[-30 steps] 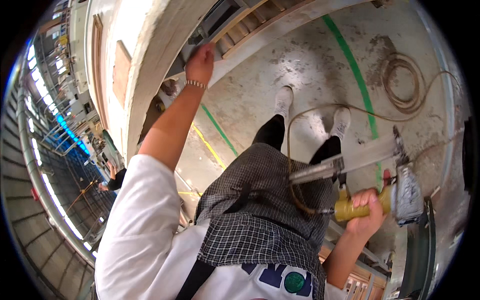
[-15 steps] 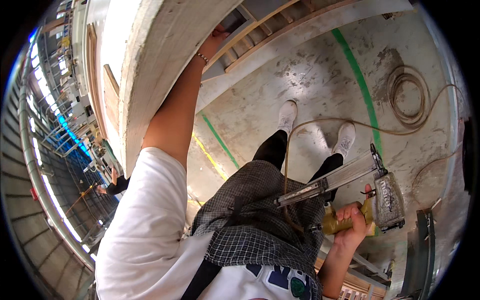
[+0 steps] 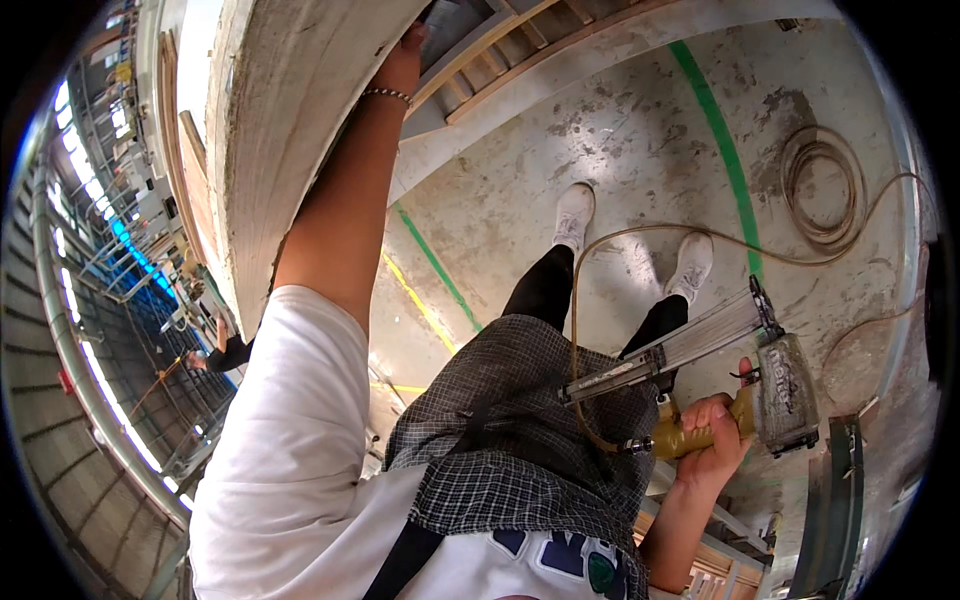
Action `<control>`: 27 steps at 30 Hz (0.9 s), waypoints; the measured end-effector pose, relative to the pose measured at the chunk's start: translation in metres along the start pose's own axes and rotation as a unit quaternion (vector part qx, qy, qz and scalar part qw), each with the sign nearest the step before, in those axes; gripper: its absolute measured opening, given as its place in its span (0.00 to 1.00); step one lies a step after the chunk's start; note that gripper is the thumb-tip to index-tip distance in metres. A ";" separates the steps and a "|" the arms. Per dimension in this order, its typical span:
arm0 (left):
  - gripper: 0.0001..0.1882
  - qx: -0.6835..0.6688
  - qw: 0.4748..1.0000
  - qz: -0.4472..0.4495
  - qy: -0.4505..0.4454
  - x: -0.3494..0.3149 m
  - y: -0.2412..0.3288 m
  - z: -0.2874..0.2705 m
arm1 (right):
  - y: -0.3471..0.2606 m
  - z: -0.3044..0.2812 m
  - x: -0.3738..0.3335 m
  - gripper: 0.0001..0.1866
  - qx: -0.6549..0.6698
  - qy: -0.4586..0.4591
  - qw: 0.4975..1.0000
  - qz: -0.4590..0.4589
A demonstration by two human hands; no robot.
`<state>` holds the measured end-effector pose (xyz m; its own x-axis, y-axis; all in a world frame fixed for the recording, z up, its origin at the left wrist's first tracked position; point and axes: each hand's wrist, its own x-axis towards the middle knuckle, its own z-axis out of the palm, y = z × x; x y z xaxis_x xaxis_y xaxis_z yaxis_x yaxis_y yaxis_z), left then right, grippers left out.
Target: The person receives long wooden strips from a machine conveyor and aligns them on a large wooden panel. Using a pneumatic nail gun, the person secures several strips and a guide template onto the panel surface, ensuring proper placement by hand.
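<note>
The right hand (image 3: 715, 435) wraps its fingers around the smooth, rounded, yellowish grip (image 3: 678, 438) of a nail gun (image 3: 785, 395), one finger standing up beside the black trigger. Just beyond its knuckles, to the right, sits the tool's blocky head (image 3: 790, 410), dull grey metal, scuffed and worn. The nose points forward, away from the person's body. The long straight magazine (image 3: 700, 345), pale, ribbed metal, slopes from that nose back toward the left, ahead of the right hand, its far end over the checked, woven apron (image 3: 480, 410). The grip's long axis lies roughly crosswise, below the magazine.

At the grip's left end, a thin brownish hose (image 3: 640, 230) joins by a metal fitting, arcs forward of the right hand and leads to a round coil (image 3: 825, 190) on the stained, glossy floor (image 3: 510, 180).

The left hand (image 3: 402, 62), a beaded bracelet (image 3: 388, 95) at its wrist, reaches beside the thick, rough, whitish slab (image 3: 310, 100); its fingertips are hidden, so I cannot tell whether they grip anything. Just right of it runs a slatted wooden frame (image 3: 490, 65).
</note>
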<state>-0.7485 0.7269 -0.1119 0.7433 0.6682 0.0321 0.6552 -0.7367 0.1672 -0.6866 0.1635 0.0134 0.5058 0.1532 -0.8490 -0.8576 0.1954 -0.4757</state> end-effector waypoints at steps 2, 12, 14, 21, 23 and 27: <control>0.21 -0.043 0.999 -0.026 -0.009 0.000 0.013 -0.006 | -0.001 0.000 -0.001 0.37 -0.017 -0.009 1.000 0.003; 0.20 0.019 0.997 -0.008 -0.069 0.008 0.013 -0.006 | 0.000 -0.005 0.002 0.33 -0.014 -0.006 1.000 -0.026; 0.19 -0.062 0.992 -0.021 -0.105 0.007 0.002 -0.005 | -0.001 -0.007 0.002 0.33 -0.012 0.005 1.000 -0.021; 0.16 -0.058 0.994 -0.061 -0.074 0.009 -0.017 -0.004 | -0.006 -0.009 -0.001 0.29 -0.005 0.006 1.000 -0.022; 0.15 0.020 0.994 -0.075 0.077 0.005 0.000 -0.009 | -0.007 -0.010 -0.003 0.24 0.000 0.009 1.000 -0.019; 0.13 -0.067 0.992 -0.071 0.075 -0.043 0.076 -0.039 | -0.009 -0.010 -0.004 0.08 0.010 0.012 1.000 -0.012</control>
<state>-0.7364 0.6462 -0.0619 0.6102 0.7791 0.1436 0.7201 -0.6210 0.3096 -0.6820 0.1516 0.0188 0.5237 0.1247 -0.8427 -0.8430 0.2185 -0.4916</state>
